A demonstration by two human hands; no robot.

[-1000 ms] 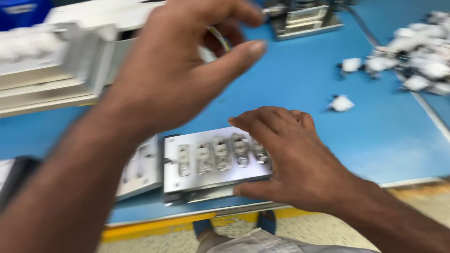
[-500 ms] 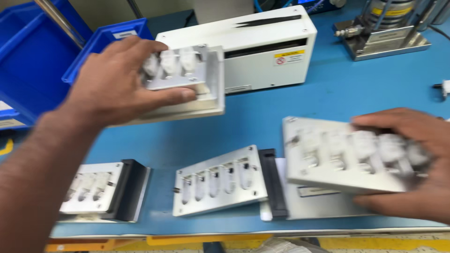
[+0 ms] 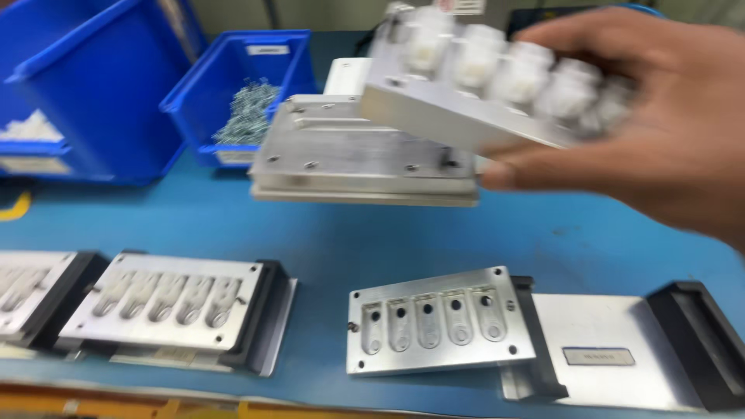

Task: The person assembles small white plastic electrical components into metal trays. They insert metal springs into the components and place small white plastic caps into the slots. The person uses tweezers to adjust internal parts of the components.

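A blue worktable (image 3: 233,225) fills the view from a head camera looking down. At the far left stands a large blue bin (image 3: 93,101) with pale parts blurred inside it, and just to its right a smaller blue bin (image 3: 233,85) holds a heap of small metal pieces (image 3: 250,112).

In the middle, at the far side, a flat metal plate (image 3: 357,163) with screws in its top sits on the table, with a white housing just behind it, mostly hidden.

Along the near edge lie three metal fixtures. At the near left, one fixture (image 3: 23,295) is cut off by the frame edge. Just right of it, a second fixture (image 3: 167,302) has five hollow pockets in a row and a black block at its right end. At the near right, a third fixture (image 3: 434,318) has five empty pockets with small holes, and touches a black block on a bare metal base plate (image 3: 597,349) with another black block at the far right end.

At the top right, the right hand (image 3: 660,132) holds a metal block (image 3: 466,109) in the air, tilted, above the flat plate. Fingers curl over its top and the thumb presses its underside. A row of white plastic parts (image 3: 497,66) sits on it, blurred by motion. The left hand is out of view.
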